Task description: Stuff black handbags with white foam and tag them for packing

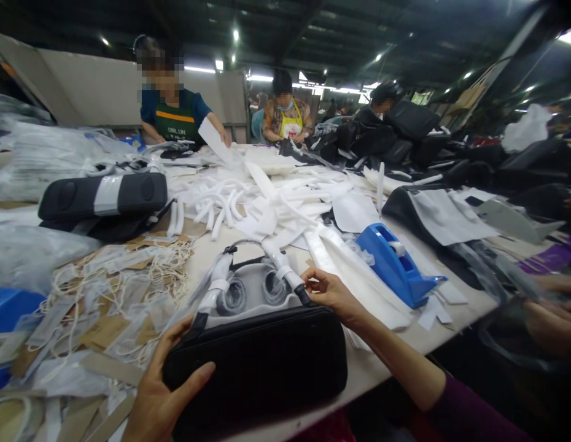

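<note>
A black bag stands at the front edge of the table, its base side facing me. Its straps are wrapped in white padding and rise over the far side, where plastic-wrapped coils show. My left hand grips the bag's left end, thumb on the near face and fingers behind. At the bag's upper right, my right hand has its fingers curled together by the black end of the right strap, pinching at or near it.
White foam strips are heaped mid-table. A blue tape dispenser sits at right, tags with cords at left. Another black bag lies back left. Two people work across the table; another person's hands are at the right edge.
</note>
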{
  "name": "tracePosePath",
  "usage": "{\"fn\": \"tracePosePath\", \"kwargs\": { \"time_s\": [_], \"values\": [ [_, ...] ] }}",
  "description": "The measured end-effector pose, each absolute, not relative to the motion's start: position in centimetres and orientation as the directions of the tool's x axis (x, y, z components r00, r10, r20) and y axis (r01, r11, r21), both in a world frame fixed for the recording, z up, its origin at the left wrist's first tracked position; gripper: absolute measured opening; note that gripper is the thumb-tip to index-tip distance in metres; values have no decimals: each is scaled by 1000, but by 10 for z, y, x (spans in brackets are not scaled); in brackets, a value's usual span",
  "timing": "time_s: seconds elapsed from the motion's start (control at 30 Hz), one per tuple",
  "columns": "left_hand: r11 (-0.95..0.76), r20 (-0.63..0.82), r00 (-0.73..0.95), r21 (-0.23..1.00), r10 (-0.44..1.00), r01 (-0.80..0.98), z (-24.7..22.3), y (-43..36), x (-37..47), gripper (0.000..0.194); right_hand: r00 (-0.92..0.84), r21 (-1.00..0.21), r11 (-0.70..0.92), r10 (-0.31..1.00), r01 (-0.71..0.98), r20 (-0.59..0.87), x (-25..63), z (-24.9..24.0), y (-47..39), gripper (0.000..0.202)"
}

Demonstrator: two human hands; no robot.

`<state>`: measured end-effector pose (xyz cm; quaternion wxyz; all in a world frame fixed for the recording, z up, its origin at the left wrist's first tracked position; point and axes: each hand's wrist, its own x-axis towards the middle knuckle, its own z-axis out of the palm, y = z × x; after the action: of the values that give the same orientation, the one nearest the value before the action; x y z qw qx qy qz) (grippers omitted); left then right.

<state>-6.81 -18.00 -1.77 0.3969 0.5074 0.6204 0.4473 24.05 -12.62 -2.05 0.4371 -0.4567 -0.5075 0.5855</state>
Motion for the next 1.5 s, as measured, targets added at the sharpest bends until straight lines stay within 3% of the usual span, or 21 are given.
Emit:
{"fn": "tracePosePath", "kwargs": {
  "time_s": [0.13,0.53,0.67,0.8,0.93,1.0,1.13,1.27,1.33,1.5],
  "values": [
    [90,-30,-189,944,982,316,-24,-180,-72,67,-164,-1000,-4,987,9,-5,237,-19,-129,17],
    [80,-2,-217,933,976,351,-19,-183,-67,63,-354,-1000,-14,935,23,-21,263,1,-135,23],
    [37,27,-177,937,984,348,-25,-183,-72,63,-314,-981,78,949,178,18,265,4,-146,28],
    [-16,55,-121,953,991,303,-26,-184,-74,62,-347,-851,185,938,491,4,258,22,-155,29],
    [-46,64,-80,976,995,215,-19,-186,-72,59,-319,-570,343,937,746,146,220,50,-153,21],
    [-45,53,-43,987,998,154,-17,-187,-71,60,-450,-484,488,870,726,202,188,60,-150,28],
    [-60,60,3,992,998,111,-19,-192,-76,66,-650,-481,581,759,657,29,126,60,-148,42],
    [-145,158,-117,983,981,111,-29,-209,-92,65,-632,-425,582,774,693,30,106,41,-158,34],
    [-100,101,-147,995,984,20,-34,-220,-98,54,-620,-393,600,779,696,91,109,33,-162,36],
    [64,-47,84,973,995,-220,-39,-234,-95,46,-600,-273,637,771,721,216,109,31,-167,35]
  ]
}}
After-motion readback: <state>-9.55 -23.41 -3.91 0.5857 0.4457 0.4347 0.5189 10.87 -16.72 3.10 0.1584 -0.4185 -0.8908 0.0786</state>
